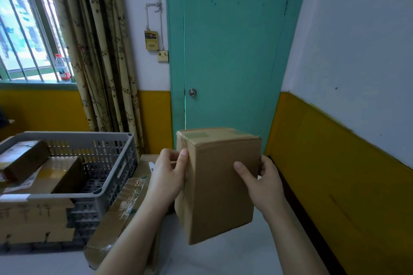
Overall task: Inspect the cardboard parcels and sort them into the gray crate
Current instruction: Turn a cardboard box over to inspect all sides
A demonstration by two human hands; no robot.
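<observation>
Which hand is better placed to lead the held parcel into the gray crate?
Probably the left hand. It grips the parcel on the side facing the gray crate, which stands to the left. The right hand holds the far side.

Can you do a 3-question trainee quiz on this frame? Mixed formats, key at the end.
1. True or false: the raised cardboard parcel is gripped by both the left hand and the right hand.
2. Which side of the raised parcel is the gray crate on? A) left B) right C) behind
3. Fill in: the crate already holds at least ___ parcels.

Key: 1 true; 2 A; 3 two.
</observation>
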